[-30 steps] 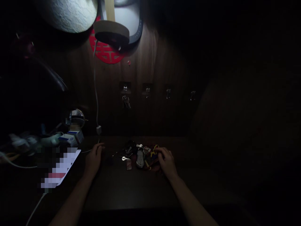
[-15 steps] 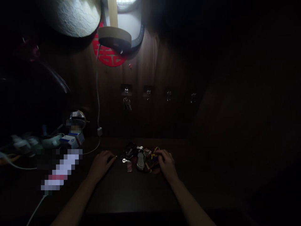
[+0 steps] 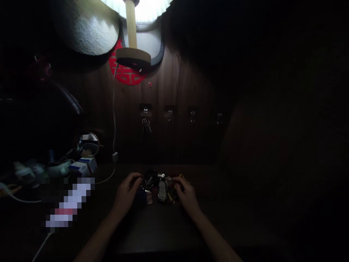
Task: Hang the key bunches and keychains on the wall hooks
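A pile of keys point(image 3: 159, 185) lies on the dark table point(image 3: 152, 229), near its back edge and right between the two hands. In the pile there is a long grey key fob point(image 3: 161, 191), a small reddish tag point(image 3: 149, 197) at the front, and a bit of yellow cord on the right side. The left hand point(image 3: 127, 194) sits at the left side of the pile with its fingers bent and its fingertips on the keys. The right hand point(image 3: 185, 193) sits at the right side the same way, with its fingers curled onto the pile. It is too dark to tell if either hand is pinching a key or only touching them. Both arms come up from the bottom of the view. Behind the pile is a dark wooden wall with a row of four small hooks point(image 3: 170, 111). A small bunch of keys point(image 3: 146, 124) hangs on the hook furthest to the left, and the other three look bare. Higher up, a lamp point(image 3: 133, 58) shines with a round base and a pale stick going up to a bright shade. A red paper shape point(image 3: 125, 75) is stuck on the wall behind the lamp base. A white cord point(image 3: 114, 116) runs down the wall from the lamp to the table. Off to the left, well apart from the hands, stand a shiny round thing point(image 3: 87, 143) and some small boxes point(image 3: 82, 166).
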